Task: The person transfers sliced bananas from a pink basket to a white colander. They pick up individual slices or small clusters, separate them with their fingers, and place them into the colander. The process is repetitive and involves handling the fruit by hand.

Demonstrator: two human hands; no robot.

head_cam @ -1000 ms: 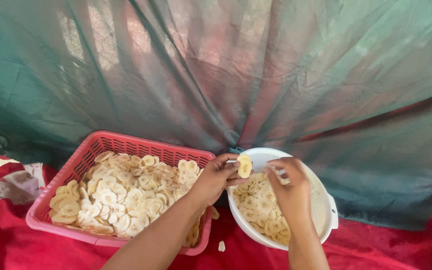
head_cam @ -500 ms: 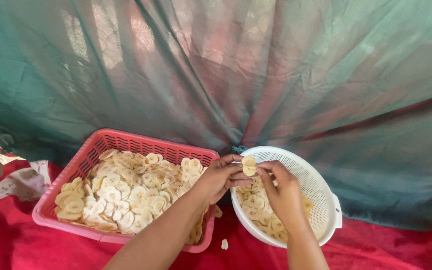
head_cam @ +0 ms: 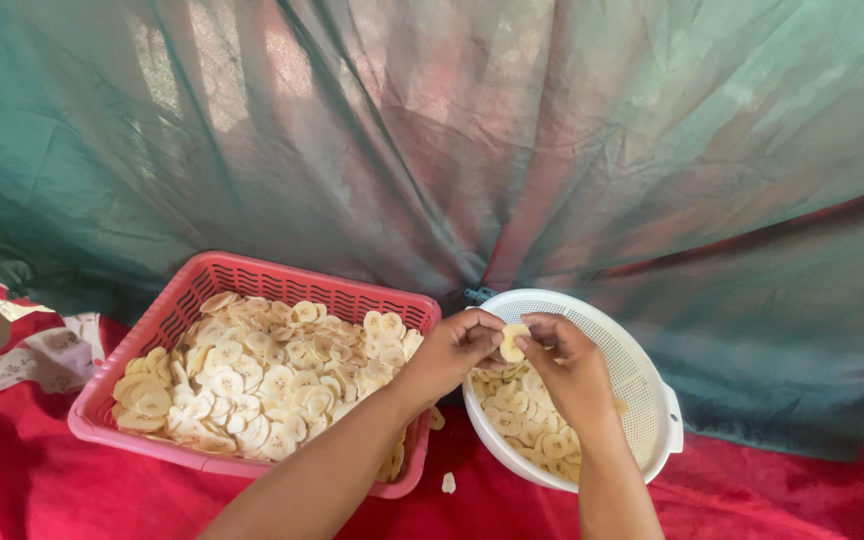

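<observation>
Item in hand: I see one pale yellow round banana slice [head_cam: 512,342], pinched between my left hand [head_cam: 452,352] and right hand [head_cam: 567,362] above the white perforated plastic colander [head_cam: 642,400]; its flat face tilts toward the camera, and I cannot tell a long axis. Alongside: red plastic lattice basket [head_cam: 192,300] heaped with slices, on red cloth [head_cam: 32,480].

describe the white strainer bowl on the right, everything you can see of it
The white strainer bowl looks like plastic, round, with fine perforated walls and a side handle. It sits on the red cloth, right of the red basket, partly filled with pale slices. Both hands hover over it; the right forearm crosses its rim.
</observation>
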